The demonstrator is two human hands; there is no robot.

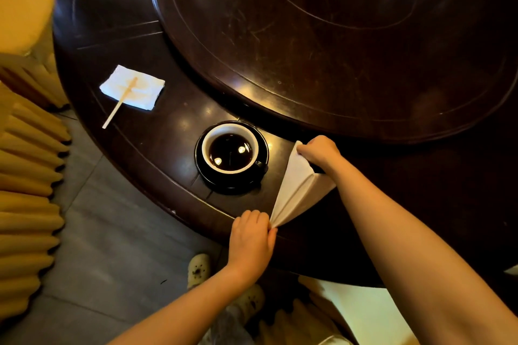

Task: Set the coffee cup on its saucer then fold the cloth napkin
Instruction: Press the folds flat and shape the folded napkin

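Observation:
A coffee cup [208, 138], black outside and white inside, is full of dark coffee and stands on its black saucer [259, 148] near the table's front edge. To its right a white cloth napkin [294, 190] is stretched into a long narrow triangle. My left hand [251, 238] pinches its near tip at the table edge. My right hand [319, 152] grips its far corner, close to the saucer's right side. Part of the napkin is hidden under my right forearm.
The round dark wooden table [145, 148] carries a large raised turntable [336, 36] behind the cup. A stained paper napkin [145, 92] with a wooden stirrer [117, 109] lies at left. Yellow-covered chairs [28, 176] stand to the left, one below me.

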